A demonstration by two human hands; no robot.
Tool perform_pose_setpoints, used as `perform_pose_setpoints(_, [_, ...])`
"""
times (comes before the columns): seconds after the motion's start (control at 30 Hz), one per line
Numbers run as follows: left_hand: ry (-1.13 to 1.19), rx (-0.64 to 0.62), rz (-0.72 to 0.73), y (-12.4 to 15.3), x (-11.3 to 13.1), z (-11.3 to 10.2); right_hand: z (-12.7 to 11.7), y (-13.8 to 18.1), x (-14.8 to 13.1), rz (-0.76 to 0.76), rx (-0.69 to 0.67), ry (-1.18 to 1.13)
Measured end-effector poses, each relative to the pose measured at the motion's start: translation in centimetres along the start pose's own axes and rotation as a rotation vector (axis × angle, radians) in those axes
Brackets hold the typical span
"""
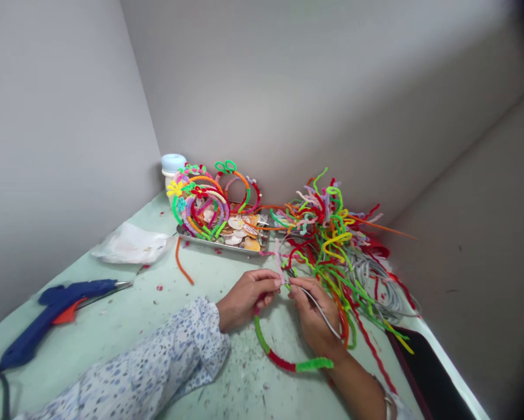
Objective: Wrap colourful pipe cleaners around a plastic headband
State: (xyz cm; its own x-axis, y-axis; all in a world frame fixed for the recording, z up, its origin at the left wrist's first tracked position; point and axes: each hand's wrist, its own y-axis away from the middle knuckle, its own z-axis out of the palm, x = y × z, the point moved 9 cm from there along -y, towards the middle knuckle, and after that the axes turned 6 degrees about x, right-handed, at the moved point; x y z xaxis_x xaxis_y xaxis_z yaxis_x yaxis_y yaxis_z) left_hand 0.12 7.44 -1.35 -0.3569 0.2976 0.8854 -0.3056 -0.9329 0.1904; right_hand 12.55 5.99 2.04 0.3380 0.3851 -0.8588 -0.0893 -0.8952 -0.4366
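My left hand (248,294) is closed in a pinch on a headband wrapped in pipe cleaners (282,363). Green and red sections of it curve below that hand and end in a bright green tip. From between the fingertips a pale pink pipe cleaner (278,256) sticks up. My right hand (314,315) pinches the bare grey-white band (318,306), which appears to be the unwrapped part of the same headband and runs back over the hand. The fingertips of both hands nearly meet; the exact join there is partly hidden.
Finished colourful headbands (209,204) stand on a metal tray (218,242) of shell-like pieces. At right lie a heap of pipe cleaners (332,233) and grey bands (371,286). A blue glue gun (60,309), plastic bag (133,245), orange pipe cleaner (182,262) and white jar (173,163) are left.
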Motion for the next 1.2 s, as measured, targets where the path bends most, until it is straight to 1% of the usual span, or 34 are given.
perform_pose_setpoints(0.27, [-0.107,0.055,-0.004,0.1,0.2,-0.2,0.0,-0.1,-0.3,-0.019,0.026,-0.006])
perform_pose_setpoints(0.43, [-0.194,0.095,0.049,-0.1,0.0,-0.8,0.2,-0.1,-0.2,0.003,0.023,0.035])
perform_pose_setpoints(0.6, [-0.237,0.131,0.089,0.0,0.5,-0.9,0.4,-0.2,-0.1,0.033,-0.008,0.067])
perform_pose_setpoints(0.9, [-0.315,0.146,0.106,0.2,1.3,-0.8,0.8,0.0,0.0,0.053,-0.048,0.073])
perform_pose_setpoints(1.1, [-0.348,0.132,0.132,0.4,1.3,-0.4,0.4,-0.3,0.7,0.119,-0.025,0.138])
perform_pose_setpoints(1.2, [-0.366,0.151,0.120,0.4,1.0,-0.5,0.4,-0.3,1.1,0.163,-0.024,0.129])
